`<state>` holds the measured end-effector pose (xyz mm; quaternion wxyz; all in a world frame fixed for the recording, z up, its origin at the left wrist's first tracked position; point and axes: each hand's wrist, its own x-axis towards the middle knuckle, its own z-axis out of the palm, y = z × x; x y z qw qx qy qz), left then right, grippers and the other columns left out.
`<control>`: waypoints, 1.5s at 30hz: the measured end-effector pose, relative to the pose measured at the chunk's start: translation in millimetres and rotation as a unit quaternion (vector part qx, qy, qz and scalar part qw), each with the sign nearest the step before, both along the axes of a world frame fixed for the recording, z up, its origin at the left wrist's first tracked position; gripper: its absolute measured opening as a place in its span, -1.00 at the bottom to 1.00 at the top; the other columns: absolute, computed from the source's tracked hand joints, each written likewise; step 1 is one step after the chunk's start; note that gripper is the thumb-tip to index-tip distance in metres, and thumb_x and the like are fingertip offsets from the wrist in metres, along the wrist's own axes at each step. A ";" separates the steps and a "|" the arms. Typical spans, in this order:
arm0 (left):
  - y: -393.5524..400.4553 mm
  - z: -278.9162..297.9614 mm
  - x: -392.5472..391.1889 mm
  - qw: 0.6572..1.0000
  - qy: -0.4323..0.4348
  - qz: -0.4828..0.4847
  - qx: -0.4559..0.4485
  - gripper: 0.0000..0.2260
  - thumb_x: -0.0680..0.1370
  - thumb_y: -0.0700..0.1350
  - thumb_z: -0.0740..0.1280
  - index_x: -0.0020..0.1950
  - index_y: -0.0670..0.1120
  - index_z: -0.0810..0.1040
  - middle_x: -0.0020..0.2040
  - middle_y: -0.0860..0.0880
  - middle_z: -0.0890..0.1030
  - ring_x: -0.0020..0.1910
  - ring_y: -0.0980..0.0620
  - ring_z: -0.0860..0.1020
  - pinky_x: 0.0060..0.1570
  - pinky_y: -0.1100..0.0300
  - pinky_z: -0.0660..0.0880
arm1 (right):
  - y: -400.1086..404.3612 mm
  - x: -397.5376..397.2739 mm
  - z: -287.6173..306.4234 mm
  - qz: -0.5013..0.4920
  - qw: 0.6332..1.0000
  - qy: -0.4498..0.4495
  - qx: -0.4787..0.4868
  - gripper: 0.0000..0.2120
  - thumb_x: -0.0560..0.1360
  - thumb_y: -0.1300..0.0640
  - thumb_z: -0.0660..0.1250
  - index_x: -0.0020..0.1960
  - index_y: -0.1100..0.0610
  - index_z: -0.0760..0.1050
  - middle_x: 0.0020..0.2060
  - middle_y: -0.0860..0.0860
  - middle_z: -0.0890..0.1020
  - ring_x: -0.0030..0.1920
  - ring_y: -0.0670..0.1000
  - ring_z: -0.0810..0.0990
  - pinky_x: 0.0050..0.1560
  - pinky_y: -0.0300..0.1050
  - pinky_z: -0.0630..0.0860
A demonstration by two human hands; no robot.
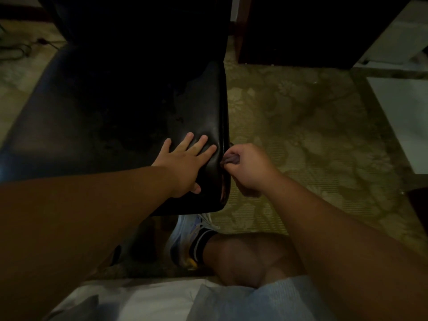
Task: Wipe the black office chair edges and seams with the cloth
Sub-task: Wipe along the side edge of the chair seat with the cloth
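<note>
The black office chair [129,117] fills the upper left of my view, its padded seat dark and scuffed, its right edge running down toward me above the patterned carpet [301,126]. My left hand [185,163] lies flat on the seat near that edge, fingers straight and spread, palm pressing the leather. My right hand [247,169] is just beside the seat's right edge, curled into a fist around the cloth [230,158], a small dark bunch showing between thumb and fingers and touching the edge seam; in this dim light I cannot tell how much of it hangs below my hand. The two hands are close together, with only the seat's rim between them. Below the seat's front corner I see one pale sneaker [185,239] with a dark sock [201,244], and my bare knee beside it. One cloth, one chair.
</note>
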<state>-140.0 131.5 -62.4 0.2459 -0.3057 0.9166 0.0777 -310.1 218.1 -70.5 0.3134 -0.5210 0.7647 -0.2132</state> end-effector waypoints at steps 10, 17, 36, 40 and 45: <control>1.1 1.4 -0.9 1.000 0.001 0.004 0.006 0.00 0.51 0.17 0.42 0.61 0.14 -0.33 0.61 0.04 -0.36 0.59 -0.09 -0.34 0.52 -0.32 -0.12 | 4.8 -6.6 -0.4 0.030 0.999 -0.029 0.023 -0.87 0.48 0.22 0.46 0.02 0.09 0.66 -0.23 -0.16 0.64 -0.27 -0.31 0.56 -0.28 -0.53 0.42; 0.0 0.0 -2.4 1.000 0.001 0.005 0.004 0.01 0.51 0.19 0.43 0.60 0.14 -0.33 0.61 0.05 -0.36 0.59 -0.09 -0.34 0.52 -0.32 -0.10 | 9.0 -5.2 -5.2 -0.003 0.998 -0.058 -0.010 -0.86 0.49 0.24 0.45 -0.05 0.01 0.61 -0.29 -0.24 0.58 -0.31 -0.38 0.55 -0.26 -0.52 0.40; 0.5 -0.3 -6.6 1.000 -0.025 0.003 -0.002 0.00 0.52 0.19 0.40 0.60 0.13 -0.36 0.60 0.03 -0.39 0.58 -0.11 -0.35 0.52 -0.33 -0.09 | 9.6 -9.1 -5.6 0.025 0.998 -0.050 0.015 -0.84 0.48 0.22 0.46 -0.03 -0.02 0.62 -0.22 -0.18 0.65 -0.14 -0.22 0.64 -0.10 -0.27 0.54; 0.8 0.5 -7.4 1.000 -0.030 0.004 -0.003 0.00 0.53 0.20 0.40 0.60 0.12 -0.36 0.60 0.03 -0.39 0.58 -0.11 -0.35 0.52 -0.33 -0.09 | 13.3 -11.7 -2.9 0.059 0.997 -0.024 0.036 -0.87 0.48 0.19 0.47 -0.02 -0.01 0.63 -0.18 -0.12 0.65 -0.11 -0.14 0.63 -0.10 -0.23 0.53; 1.6 1.2 -7.4 1.000 -0.029 0.002 -0.002 0.01 0.52 0.20 0.40 0.60 0.12 -0.35 0.60 0.03 -0.39 0.58 -0.11 -0.35 0.52 -0.33 -0.08 | 14.4 -9.5 -0.6 0.063 0.997 -0.020 0.042 -0.88 0.48 0.18 0.45 -0.02 0.00 0.62 -0.21 -0.16 0.63 -0.20 -0.26 0.56 -0.21 -0.31 0.45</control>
